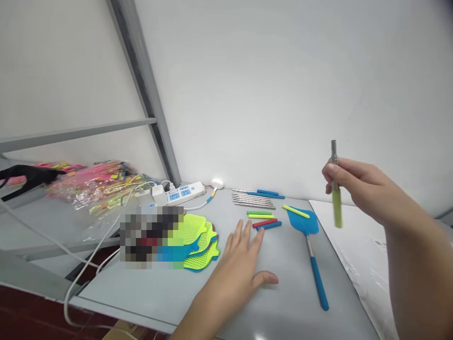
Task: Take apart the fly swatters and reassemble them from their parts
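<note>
Lit bright, soft & fairly even, w/ wash-out on plain white wall (pixel 269 94). Much dimmer at btm L, over dark red floor (pixel 28 311). Glinting off crumpled clear plastic bags (pixel 85 189), shiny silver metal rods (pixel 253 200) & glossy white plastic sheet (pixel 357 255). Motion-blurred at yellow-green tube handle (pixel 337 210) in bare R hand (pixel 361 184). Pixelated in blocks L of ctr. Stretched, wide-angle style, twd edges; darkened in top R corner.

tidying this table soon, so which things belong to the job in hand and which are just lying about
Likely part of the job:
held metal tube with yellow-green end
blue swatter
loose metal tubes
loose coloured handles
swatter heads

Likely just lying about:
power strip
white domed device
bagged goods
</note>
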A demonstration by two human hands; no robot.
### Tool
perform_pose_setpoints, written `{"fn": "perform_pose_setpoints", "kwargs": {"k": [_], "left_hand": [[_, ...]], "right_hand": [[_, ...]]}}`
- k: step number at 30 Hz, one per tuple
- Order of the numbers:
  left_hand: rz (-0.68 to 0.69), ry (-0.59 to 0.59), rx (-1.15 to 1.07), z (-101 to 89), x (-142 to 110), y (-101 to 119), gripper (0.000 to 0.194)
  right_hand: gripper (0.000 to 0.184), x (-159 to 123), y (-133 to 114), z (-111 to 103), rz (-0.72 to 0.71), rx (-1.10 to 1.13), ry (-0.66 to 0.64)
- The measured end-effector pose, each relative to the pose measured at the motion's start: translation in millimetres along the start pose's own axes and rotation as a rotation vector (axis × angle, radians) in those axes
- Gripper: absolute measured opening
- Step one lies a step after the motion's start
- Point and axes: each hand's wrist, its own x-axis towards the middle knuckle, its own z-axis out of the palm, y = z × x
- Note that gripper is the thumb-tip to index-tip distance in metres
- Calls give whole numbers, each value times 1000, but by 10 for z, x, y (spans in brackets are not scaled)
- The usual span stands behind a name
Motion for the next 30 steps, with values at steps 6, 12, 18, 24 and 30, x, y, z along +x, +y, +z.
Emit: {"fn": "perform_pose_setpoints", "kwargs": {"k": [6, 12, 18, 24, 30], "left_hand": [[163, -97, 206, 36, 699, 248, 80], [263, 159, 291, 337, 1147, 140, 60], [291, 235, 272, 316, 1061, 71, 44], [217, 239, 288, 247, 1099, -26, 46], [219, 314, 230, 213, 1093, -74, 42]], "right_hand": [[43, 108, 96, 132, 139, -12, -136], [42, 386, 471, 614, 147, -196, -185], [30, 446, 991, 903, 243, -350, -370], [23, 378, 1302, 1120, 330, -537, -468], [8, 391, 1164, 1219, 245, -523, -501]]}}
